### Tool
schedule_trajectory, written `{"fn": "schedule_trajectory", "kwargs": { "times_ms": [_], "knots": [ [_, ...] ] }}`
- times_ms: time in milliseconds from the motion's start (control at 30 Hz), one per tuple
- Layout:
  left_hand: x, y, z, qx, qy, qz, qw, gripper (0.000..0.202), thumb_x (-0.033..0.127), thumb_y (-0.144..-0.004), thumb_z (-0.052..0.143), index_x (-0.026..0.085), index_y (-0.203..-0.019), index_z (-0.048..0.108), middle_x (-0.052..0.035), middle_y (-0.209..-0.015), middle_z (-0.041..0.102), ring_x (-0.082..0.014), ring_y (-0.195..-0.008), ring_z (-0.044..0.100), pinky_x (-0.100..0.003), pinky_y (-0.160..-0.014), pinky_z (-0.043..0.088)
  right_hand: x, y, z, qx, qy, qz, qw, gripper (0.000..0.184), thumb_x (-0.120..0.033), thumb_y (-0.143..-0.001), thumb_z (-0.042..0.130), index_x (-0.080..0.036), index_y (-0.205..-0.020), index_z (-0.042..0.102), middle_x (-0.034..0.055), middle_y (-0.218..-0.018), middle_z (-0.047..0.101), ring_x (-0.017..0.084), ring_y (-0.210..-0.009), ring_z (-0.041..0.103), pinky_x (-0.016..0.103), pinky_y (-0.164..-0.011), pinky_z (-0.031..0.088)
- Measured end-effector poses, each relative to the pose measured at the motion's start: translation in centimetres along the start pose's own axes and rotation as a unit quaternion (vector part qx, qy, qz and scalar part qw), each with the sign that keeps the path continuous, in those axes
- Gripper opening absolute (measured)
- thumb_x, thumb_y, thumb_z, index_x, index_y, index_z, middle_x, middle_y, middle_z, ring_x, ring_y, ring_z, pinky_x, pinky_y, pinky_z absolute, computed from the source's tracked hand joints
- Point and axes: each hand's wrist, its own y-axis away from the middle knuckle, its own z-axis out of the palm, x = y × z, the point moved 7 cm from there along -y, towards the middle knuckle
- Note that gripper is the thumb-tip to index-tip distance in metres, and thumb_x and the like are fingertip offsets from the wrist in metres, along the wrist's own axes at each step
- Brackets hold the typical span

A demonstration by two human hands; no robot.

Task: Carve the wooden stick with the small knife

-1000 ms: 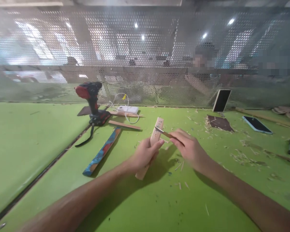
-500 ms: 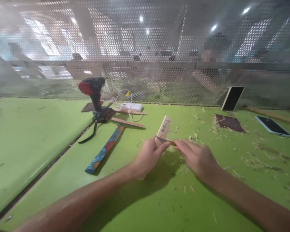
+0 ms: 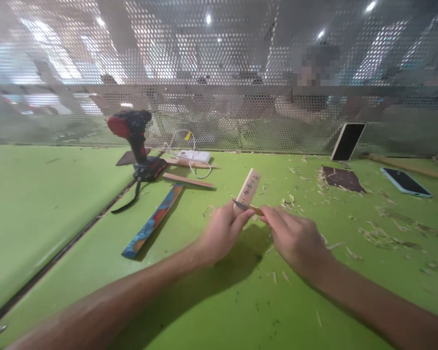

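Observation:
Above the green table my left hand [image 3: 222, 231] is closed round the near end of a flat, pale wooden strip [image 3: 248, 187] with dark lettering on its face. The strip tilts up and away from me. My right hand [image 3: 295, 238] grips a small carving knife [image 3: 253, 209] by its yellowish handle. The knife's blade lies across the strip, close to my left thumb, which rests by the knife. My palm hides the strip's lower end. Wood shavings [image 3: 288, 201] are scattered on the table around my right hand.
A cordless drill [image 3: 136, 146] stands left, near a painted wooden strip [image 3: 153, 221] and a plain wooden stick [image 3: 190, 181]. Behind is a white power bank [image 3: 193, 156] with its cable. Two phones [image 3: 348, 142] and a brown sheet [image 3: 343, 179] are right. A perforated screen [image 3: 219, 116] borders the back.
The view has shifted slightly, so the table items sit a little further left and higher. The knife remains across the wooden strip, and both hands keep their grips.

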Motion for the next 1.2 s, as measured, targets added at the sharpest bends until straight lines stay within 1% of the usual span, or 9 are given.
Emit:
{"fn": "schedule_trajectory", "kwargs": {
  "times_ms": [233, 400, 533, 700, 767, 833, 967, 1067, 1200],
  "knots": [
    [-0.5, 0.1, 0.2, 0.004, 0.032, -0.034, 0.999, 0.042, 0.057, -0.1, 0.053, 0.02, -0.078, 0.053, 0.0075, -0.054, 0.04, -0.0084, -0.046, 0.031, -0.022, -0.042, 0.022, -0.1, -0.1, 0.2, -0.004, 0.004, 0.011, 1.0, 0.037, -0.006, -0.107, 0.039, -0.005, -0.12, 0.073, 0.0145, -0.091, 0.079, 0.011, -0.056, 0.068, 0.019, -0.043, 0.051],
    [-0.8, 0.0, 0.2, 0.004, 0.042, -0.054, 0.998, 0.04, 0.056, -0.098, 0.056, 0.02, -0.081, 0.054, 0.0091, -0.051, 0.038, -0.0078, -0.042, 0.03, -0.022, -0.042, 0.021, 0.4, -0.1, 0.1, -0.003, -0.029, -0.007, 1.0, 0.034, -0.008, -0.106, 0.043, -0.009, -0.12, 0.074, 0.011, -0.091, 0.079, 0.01, -0.058, 0.069, 0.018, -0.045, 0.052],
    [-0.6, 0.1, 0.2, -0.005, 0.03, -0.05, 0.998, 0.036, 0.051, -0.098, 0.059, 0.02, -0.08, 0.055, 0.0072, -0.052, 0.041, -0.0087, -0.044, 0.032, -0.023, -0.041, 0.021, 0.8, 0.1, -0.2, -0.005, -0.043, -0.013, 0.999, 0.033, -0.009, -0.107, 0.043, -0.008, -0.118, 0.074, 0.0095, -0.086, 0.078, 0.009, -0.056, 0.066, 0.017, -0.044, 0.049],
    [-0.5, 0.2, 0.4, -0.034, 0.006, -0.043, 0.998, 0.042, 0.051, -0.1, 0.055, 0.02, -0.072, 0.055, 0.0066, -0.051, 0.039, -0.0086, -0.043, 0.032, -0.022, -0.041, 0.021, 1.2, 0.2, -0.1, -0.014, -0.047, -0.033, 0.998, 0.031, -0.013, -0.108, 0.044, -0.012, -0.119, 0.073, 0.0067, -0.083, 0.077, 0.011, -0.057, 0.066, 0.019, -0.045, 0.049],
    [-0.5, 0.3, 0.5, -0.04, 0.004, -0.041, 0.998, 0.043, 0.05, -0.101, 0.054, 0.02, -0.071, 0.054, 0.0069, -0.051, 0.038, -0.0085, -0.043, 0.031, -0.022, -0.041, 0.02, 1.2, 0.1, 0.0, -0.016, -0.042, -0.036, 0.998, 0.033, -0.016, -0.109, 0.042, -0.013, -0.118, 0.073, 0.0049, -0.08, 0.075, 0.011, -0.055, 0.064, 0.02, -0.043, 0.047],
    [-0.4, 0.3, 0.5, -0.04, 0.009, -0.039, 0.998, 0.043, 0.051, -0.101, 0.053, 0.021, -0.071, 0.053, 0.007, -0.051, 0.039, -0.0085, -0.044, 0.031, -0.022, -0.041, 0.02, 1.1, 0.1, 0.2, -0.028, -0.028, -0.026, 0.999, 0.037, -0.014, -0.11, 0.036, -0.014, -0.118, 0.073, 0.0038, -0.078, 0.074, 0.01, -0.052, 0.061, 0.02, -0.041, 0.044],
    [-0.1, 0.3, 0.4, -0.023, 0.005, -0.021, 0.999, 0.042, 0.048, -0.102, 0.052, 0.021, -0.07, 0.049, 0.0064, -0.054, 0.039, -0.009, -0.046, 0.032, -0.022, -0.042, 0.021, 0.6, 0.3, 0.3, -0.036, 0.016, -0.009, 0.999, 0.04, -0.007, -0.108, 0.034, -0.009, -0.12, 0.072, 0.0082, -0.082, 0.075, 0.009, -0.052, 0.06, 0.019, -0.041, 0.042],
    [0.4, 0.4, 0.3, -0.007, -0.019, -0.007, 1.0, 0.043, 0.045, -0.102, 0.052, 0.022, -0.066, 0.045, 0.0058, -0.055, 0.038, -0.0093, -0.048, 0.031, -0.024, -0.045, 0.02, 0.0, 0.5, 0.1, -0.027, 0.043, -0.012, 0.999, 0.037, -0.009, -0.108, 0.037, -0.005, -0.119, 0.072, 0.0105, -0.081, 0.076, 0.009, -0.051, 0.06, 0.019, -0.04, 0.042],
    [1.0, 0.4, 0.0, 0.008, -0.054, 0.005, 0.998, 0.044, 0.044, -0.1, 0.054, 0.022, -0.064, 0.044, 0.0051, -0.057, 0.038, -0.0097, -0.05, 0.032, -0.025, -0.047, 0.021, -0.4, 0.6, 0.0, -0.045, 0.063, 0.006, 0.997, 0.036, -0.011, -0.109, 0.039, -0.006, -0.12, 0.073, 0.0119, -0.083, 0.077, 0.011, -0.053, 0.062, 0.02, -0.041, 0.046]
  ]
}}
